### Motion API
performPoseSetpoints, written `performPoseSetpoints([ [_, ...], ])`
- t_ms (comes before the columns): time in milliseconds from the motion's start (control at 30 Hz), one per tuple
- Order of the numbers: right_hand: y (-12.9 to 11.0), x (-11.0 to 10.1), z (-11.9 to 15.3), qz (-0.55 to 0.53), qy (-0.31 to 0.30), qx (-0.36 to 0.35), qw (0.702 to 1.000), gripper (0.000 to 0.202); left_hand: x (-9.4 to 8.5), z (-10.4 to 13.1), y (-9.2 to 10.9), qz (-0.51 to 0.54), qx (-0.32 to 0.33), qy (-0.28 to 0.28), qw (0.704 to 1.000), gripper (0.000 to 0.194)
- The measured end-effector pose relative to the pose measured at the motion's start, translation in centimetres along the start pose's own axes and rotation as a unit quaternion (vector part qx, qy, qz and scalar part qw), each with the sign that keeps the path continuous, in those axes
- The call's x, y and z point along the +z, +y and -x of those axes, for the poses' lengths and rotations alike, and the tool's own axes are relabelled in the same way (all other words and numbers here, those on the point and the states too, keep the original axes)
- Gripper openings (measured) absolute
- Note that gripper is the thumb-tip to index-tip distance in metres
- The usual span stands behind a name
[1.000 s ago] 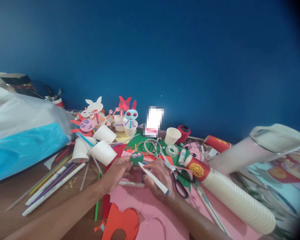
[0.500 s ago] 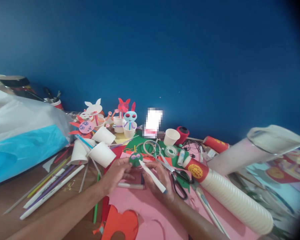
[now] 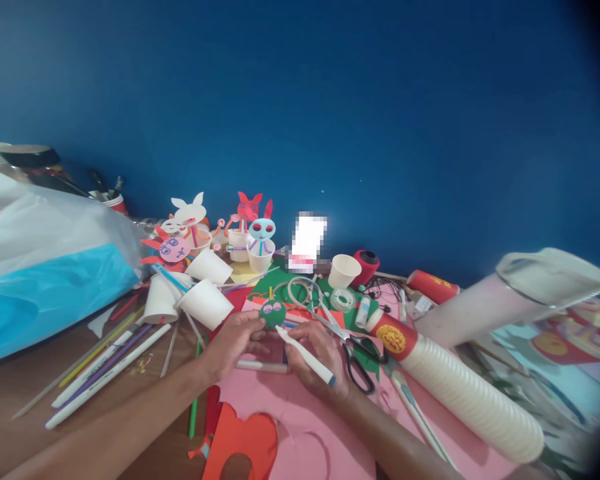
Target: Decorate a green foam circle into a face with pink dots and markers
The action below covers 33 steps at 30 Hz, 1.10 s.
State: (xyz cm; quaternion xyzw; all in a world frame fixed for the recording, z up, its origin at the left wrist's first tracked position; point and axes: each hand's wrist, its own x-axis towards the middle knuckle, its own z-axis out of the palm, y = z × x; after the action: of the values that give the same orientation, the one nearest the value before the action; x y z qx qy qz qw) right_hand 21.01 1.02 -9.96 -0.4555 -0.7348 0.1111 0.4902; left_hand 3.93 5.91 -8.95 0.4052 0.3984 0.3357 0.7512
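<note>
My left hand [image 3: 239, 343] pinches the left edge of a small green paper disc [image 3: 272, 315], which has pinkish eyes drawn on it. In my right hand [image 3: 320, 357] is a white marker [image 3: 307, 359] with a blue end, held like a pen. Its tip is at the lower edge of the disc; whether it touches the paper I cannot tell. Beneath my hands lie pink paper [image 3: 300, 417] and another pale marker [image 3: 261, 366]. Black-handled scissors [image 3: 359, 360] rest just right of my right hand.
Paper cup figures with animal faces, among them a blue one [image 3: 263, 229], stand at the back left. Tipped white cups [image 3: 206, 305] lie before them. A long sleeve of stacked cups [image 3: 473, 393] is on the right. Several markers [image 3: 107, 377] lie left, beside a plastic bag [image 3: 65, 267].
The marker tip has dropped slightly, from the disc's right side towards its lower edge. My left hand keeps its pinch on the disc. The whole view has shifted a little.
</note>
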Motion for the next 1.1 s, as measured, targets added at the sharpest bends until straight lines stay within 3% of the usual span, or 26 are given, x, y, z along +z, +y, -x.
performPoseSetpoints([
  [233,-0.64,0.00,-0.46,0.001,-0.022,-0.083,0.996,0.013,0.11,0.02,0.18,-0.003,-0.002,0.003,1.000,0.027],
  [533,-0.23,0.22,-0.29,0.022,0.010,-0.053,0.998,0.015,0.13,0.11,0.08,-0.007,-0.007,0.005,1.000,0.026],
  [1100,0.20,0.47,-0.04,0.028,0.002,-0.045,0.999,0.015,0.30,0.08,0.07,-0.012,-0.003,0.012,1.000,0.025],
])
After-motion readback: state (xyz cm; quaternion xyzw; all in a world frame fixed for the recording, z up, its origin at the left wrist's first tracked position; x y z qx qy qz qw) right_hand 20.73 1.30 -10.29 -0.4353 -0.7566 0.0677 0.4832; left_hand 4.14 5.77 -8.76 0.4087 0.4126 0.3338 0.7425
